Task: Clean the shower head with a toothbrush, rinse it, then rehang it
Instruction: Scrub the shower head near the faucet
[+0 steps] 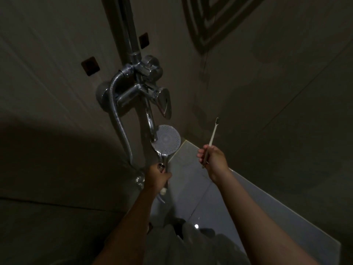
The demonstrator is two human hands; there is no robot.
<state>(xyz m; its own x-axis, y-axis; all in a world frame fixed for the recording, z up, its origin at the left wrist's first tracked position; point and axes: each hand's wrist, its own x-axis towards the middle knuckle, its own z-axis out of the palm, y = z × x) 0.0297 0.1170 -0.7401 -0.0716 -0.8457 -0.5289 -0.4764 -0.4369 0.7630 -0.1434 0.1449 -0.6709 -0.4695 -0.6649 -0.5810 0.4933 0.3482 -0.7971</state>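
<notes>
The round shower head (168, 139) faces me, its dotted spray plate lit, just below the chrome spout (150, 121). My left hand (157, 177) grips its chrome handle from below. My right hand (212, 159) holds a white toothbrush (213, 133) upright, bristles at the top, off to the right of the shower head and apart from it. The metal hose (118, 119) loops down from the mixer on the left.
A chrome mixer with a lever handle (164, 102) and a riser pipe (129, 25) is fixed to the dark tiled wall. Pale floor tiles (219, 197) show below right. The room is dim.
</notes>
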